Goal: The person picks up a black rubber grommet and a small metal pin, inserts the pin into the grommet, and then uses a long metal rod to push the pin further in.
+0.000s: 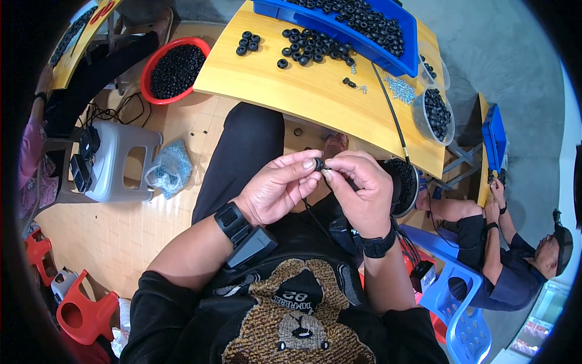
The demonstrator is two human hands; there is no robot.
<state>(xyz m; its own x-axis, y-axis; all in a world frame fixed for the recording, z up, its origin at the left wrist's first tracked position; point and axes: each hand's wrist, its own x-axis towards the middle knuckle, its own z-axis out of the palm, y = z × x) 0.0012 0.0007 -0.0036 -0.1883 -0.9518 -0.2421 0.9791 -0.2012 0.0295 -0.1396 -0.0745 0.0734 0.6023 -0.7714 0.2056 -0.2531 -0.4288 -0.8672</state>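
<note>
Above my lap, near the table's front edge, both hands meet at a small round black part [319, 164]. My left hand [273, 185] pinches it between thumb and fingertips. From the other side, the thumb and index finger of my right hand [364, 189] close on its right side. Whether a second tiny piece sits between those right fingertips is hidden. Beyond my hands, loose black parts [306, 47] of similar round shape lie on the yellow table [267, 82]. A few tiny dark and clear pieces [351, 83] are scattered closer to me.
A blue tray [411, 42] of black parts stands at the back. Right of it are a clear tub [450, 130] and small pale pieces [400, 90]. A red basin [145, 91], grey stool [121, 161] and plastic bag [171, 167] stand left. Another person [515, 261] sits right.
</note>
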